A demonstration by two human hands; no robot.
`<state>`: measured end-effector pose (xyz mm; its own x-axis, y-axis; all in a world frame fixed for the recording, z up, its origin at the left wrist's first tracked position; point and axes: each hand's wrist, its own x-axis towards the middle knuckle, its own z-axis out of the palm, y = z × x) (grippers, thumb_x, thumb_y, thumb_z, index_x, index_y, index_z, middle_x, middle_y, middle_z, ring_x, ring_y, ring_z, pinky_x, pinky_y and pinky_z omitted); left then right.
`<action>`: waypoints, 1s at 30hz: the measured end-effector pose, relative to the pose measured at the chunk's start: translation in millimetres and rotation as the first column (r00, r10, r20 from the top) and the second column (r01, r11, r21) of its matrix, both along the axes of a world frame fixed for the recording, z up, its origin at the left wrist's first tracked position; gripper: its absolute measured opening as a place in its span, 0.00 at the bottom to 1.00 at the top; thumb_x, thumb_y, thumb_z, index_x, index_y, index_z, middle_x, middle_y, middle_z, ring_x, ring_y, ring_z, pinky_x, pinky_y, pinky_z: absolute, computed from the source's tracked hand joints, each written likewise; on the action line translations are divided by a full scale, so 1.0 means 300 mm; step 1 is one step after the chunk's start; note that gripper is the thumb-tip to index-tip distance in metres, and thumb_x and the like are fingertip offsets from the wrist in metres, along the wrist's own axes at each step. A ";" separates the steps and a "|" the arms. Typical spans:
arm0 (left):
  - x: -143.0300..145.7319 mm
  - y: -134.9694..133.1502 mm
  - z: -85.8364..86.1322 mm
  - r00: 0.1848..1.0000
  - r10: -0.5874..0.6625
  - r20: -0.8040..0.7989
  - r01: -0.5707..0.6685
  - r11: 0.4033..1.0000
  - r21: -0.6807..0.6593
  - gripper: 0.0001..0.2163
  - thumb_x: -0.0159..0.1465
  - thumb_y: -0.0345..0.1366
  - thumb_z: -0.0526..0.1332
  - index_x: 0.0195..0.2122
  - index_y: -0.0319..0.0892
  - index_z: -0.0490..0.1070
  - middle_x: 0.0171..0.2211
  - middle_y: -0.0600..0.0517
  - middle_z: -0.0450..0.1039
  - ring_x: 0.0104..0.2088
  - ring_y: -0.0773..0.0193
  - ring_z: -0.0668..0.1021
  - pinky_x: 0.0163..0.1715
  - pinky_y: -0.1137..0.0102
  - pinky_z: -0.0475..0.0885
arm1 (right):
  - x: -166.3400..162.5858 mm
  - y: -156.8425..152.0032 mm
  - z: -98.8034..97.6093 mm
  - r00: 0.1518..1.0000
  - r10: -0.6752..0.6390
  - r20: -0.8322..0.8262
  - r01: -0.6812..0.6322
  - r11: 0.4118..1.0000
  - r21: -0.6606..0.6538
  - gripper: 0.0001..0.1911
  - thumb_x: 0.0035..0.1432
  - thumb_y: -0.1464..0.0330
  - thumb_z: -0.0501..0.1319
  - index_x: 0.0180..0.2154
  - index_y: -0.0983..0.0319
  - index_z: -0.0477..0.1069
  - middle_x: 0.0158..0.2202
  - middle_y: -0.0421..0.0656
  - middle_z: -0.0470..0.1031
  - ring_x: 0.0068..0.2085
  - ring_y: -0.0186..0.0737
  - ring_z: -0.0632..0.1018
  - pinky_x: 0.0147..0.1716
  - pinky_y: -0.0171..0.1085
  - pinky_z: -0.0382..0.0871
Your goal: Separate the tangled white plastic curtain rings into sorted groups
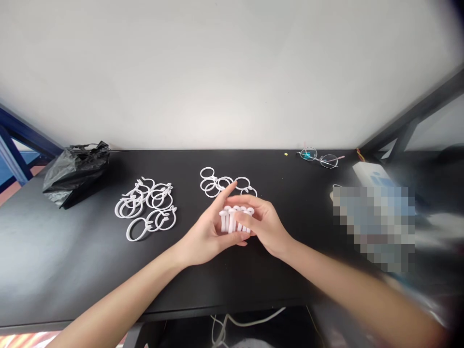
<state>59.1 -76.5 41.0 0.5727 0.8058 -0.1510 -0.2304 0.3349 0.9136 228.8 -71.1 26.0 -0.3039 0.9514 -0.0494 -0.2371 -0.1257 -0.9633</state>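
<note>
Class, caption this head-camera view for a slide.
Left hand and right hand grip white plastic hooks at a black table.

So the black bag sat way off left of the left hand, back by the wall. Glasses lay up and right of the right hand, with a tiny yellow dot near them. A white box sat further right, and cables dangled under the table.
</note>
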 end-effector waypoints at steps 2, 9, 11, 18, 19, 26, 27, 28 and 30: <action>-0.026 0.018 0.008 0.999 -0.031 0.038 0.032 0.999 -0.041 0.48 0.57 0.27 0.70 0.71 0.54 0.39 0.40 0.49 0.80 0.40 0.54 0.83 0.39 0.65 0.81 | 0.032 0.031 0.014 0.985 0.166 -0.051 -0.167 0.986 -0.002 0.27 0.48 0.63 0.72 0.51 0.59 0.73 0.46 0.47 0.78 0.41 0.41 0.80 0.34 0.35 0.78; -0.085 0.049 0.012 0.954 -0.257 0.152 0.274 0.956 -0.105 0.49 0.58 0.24 0.68 0.71 0.52 0.35 0.37 0.49 0.82 0.39 0.55 0.84 0.32 0.70 0.81 | 0.066 0.064 0.041 0.809 0.568 -0.153 -0.579 0.815 -0.035 0.29 0.49 0.65 0.72 0.53 0.62 0.71 0.36 0.42 0.78 0.35 0.37 0.79 0.37 0.39 0.76; -0.089 0.048 0.009 0.939 -0.279 0.203 0.308 0.943 -0.127 0.50 0.58 0.25 0.68 0.71 0.52 0.34 0.38 0.49 0.83 0.39 0.55 0.84 0.30 0.72 0.80 | 0.056 0.055 0.040 0.792 0.578 -0.198 -0.597 0.801 -0.052 0.30 0.46 0.66 0.73 0.52 0.63 0.71 0.38 0.43 0.79 0.35 0.37 0.79 0.36 0.37 0.76; -0.079 0.052 -0.010 0.879 -0.386 0.280 0.424 0.901 -0.090 0.49 0.55 0.28 0.71 0.70 0.51 0.40 0.31 0.50 0.82 0.38 0.48 0.84 0.34 0.61 0.80 | 0.015 0.017 0.004 0.821 0.497 -0.281 -0.551 0.819 -0.162 0.22 0.44 0.68 0.75 0.39 0.64 0.69 0.28 0.38 0.77 0.22 0.30 0.76 0.15 0.24 0.61; -0.078 0.052 -0.009 0.878 -0.397 0.268 0.428 0.901 -0.067 0.49 0.55 0.27 0.70 0.70 0.50 0.41 0.30 0.51 0.82 0.40 0.46 0.84 0.36 0.58 0.80 | 0.012 0.011 0.001 0.820 0.500 -0.278 -0.554 0.815 -0.168 0.22 0.43 0.68 0.75 0.38 0.63 0.68 0.27 0.38 0.77 0.22 0.31 0.76 0.15 0.24 0.61; -0.073 0.051 0.010 0.917 -0.374 0.139 0.371 0.927 0.048 0.41 0.54 0.23 0.65 0.66 0.44 0.47 0.27 0.51 0.80 0.43 0.42 0.82 0.36 0.59 0.78 | 0.007 0.000 0.001 0.867 0.444 -0.225 -0.481 0.863 -0.152 0.18 0.47 0.72 0.73 0.35 0.63 0.65 0.28 0.39 0.78 0.23 0.31 0.77 0.15 0.24 0.60; -0.071 0.050 0.011 0.919 -0.365 0.149 0.361 0.931 0.054 0.40 0.54 0.23 0.65 0.65 0.44 0.48 0.27 0.51 0.79 0.41 0.44 0.83 0.33 0.63 0.77 | 0.007 0.001 0.001 0.878 0.425 -0.218 -0.462 0.873 -0.159 0.19 0.46 0.72 0.73 0.35 0.63 0.65 0.28 0.39 0.78 0.23 0.30 0.77 0.15 0.24 0.61; -0.068 0.050 0.012 0.919 -0.359 0.164 0.353 0.933 0.065 0.39 0.54 0.23 0.64 0.64 0.44 0.48 0.28 0.51 0.79 0.40 0.45 0.83 0.30 0.66 0.76 | 0.006 0.001 0.001 0.888 0.408 -0.212 -0.444 0.881 -0.166 0.19 0.46 0.72 0.74 0.35 0.63 0.65 0.28 0.39 0.78 0.23 0.30 0.77 0.15 0.24 0.61; -0.065 0.050 0.014 0.921 -0.350 0.170 0.337 0.936 0.103 0.37 0.54 0.21 0.63 0.62 0.45 0.49 0.30 0.50 0.79 0.39 0.48 0.83 0.28 0.70 0.74 | 0.005 0.003 0.002 0.902 0.382 -0.201 -0.417 0.891 -0.179 0.21 0.44 0.71 0.75 0.35 0.63 0.65 0.28 0.39 0.78 0.24 0.31 0.78 0.15 0.23 0.62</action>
